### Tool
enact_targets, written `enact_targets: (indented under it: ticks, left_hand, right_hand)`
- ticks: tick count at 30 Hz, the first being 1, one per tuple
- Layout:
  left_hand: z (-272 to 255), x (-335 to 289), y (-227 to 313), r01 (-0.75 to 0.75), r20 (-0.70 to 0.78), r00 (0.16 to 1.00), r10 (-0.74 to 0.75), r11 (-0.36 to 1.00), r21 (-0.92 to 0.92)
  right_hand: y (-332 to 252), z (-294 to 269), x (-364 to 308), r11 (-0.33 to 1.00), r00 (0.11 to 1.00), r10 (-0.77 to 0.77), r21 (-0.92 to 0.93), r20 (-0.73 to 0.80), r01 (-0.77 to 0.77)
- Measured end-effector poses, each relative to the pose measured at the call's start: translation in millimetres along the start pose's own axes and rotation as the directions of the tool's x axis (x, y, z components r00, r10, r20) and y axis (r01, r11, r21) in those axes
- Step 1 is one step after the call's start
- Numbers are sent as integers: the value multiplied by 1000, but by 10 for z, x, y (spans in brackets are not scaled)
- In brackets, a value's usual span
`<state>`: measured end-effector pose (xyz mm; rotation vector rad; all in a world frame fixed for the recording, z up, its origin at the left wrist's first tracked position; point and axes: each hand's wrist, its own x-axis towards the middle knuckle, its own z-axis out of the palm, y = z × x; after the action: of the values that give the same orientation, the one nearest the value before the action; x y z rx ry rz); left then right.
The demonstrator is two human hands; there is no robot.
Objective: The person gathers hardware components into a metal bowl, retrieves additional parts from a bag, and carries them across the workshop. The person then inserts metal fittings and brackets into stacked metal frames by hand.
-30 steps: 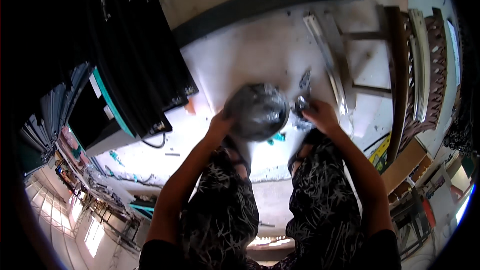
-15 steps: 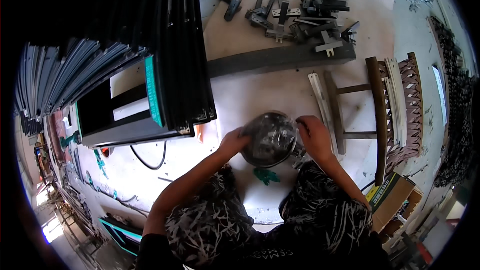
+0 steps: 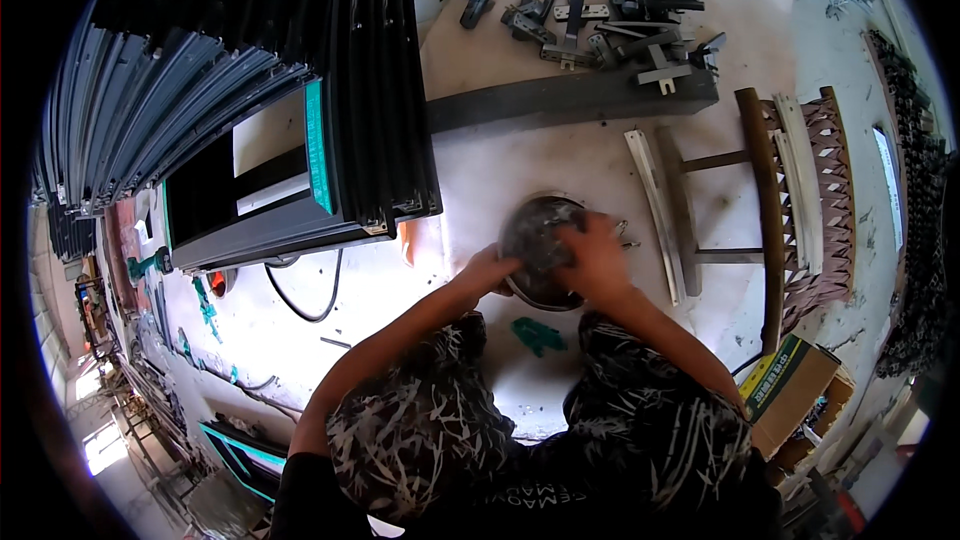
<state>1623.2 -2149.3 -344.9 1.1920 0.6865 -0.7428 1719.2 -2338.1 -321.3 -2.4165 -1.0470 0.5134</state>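
A round dark bowl (image 3: pixel 535 245) is in front of me, above my knees. Its contents are dark and too blurred to name. My left hand (image 3: pixel 487 271) holds the bowl's left rim, fingers closed on it. Over the bowl's right side is my right hand (image 3: pixel 600 258), smeared by motion; its fingertips overlap the bowl's inside, and whether they grip anything is unclear. A few small metal pieces (image 3: pixel 626 232) show just beyond the right hand. Below the bowl lies a crumpled green scrap (image 3: pixel 538 336).
Dark frame profiles (image 3: pixel 375 90) are stacked at the left. A long grey bar (image 3: pixel 570 105) crosses behind the bowl, with several metal fittings (image 3: pixel 575 25) past it. To the right are a brown stool with a woven seat (image 3: pixel 765 220) and a cardboard box (image 3: pixel 795 395).
My right hand has moved leftward from beside the bowl to over its inside. Clear shiny plastic seen in the bowl earlier no longer shows. My left hand stays on the rim.
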Motion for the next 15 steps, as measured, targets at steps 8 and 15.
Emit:
enact_targets:
  ticks: [8, 15]
  left_hand:
    - [-173, -32, -5, 41, -41, 998, -41, 999, 11]
    - [46, -43, 135, 88, 96, 991, -97, 992, 92]
  right_hand:
    - [180, -704, -124, 898, 925, 376, -224, -54, -378]
    - [-224, 223, 173, 985, 992, -124, -128, -28, 119]
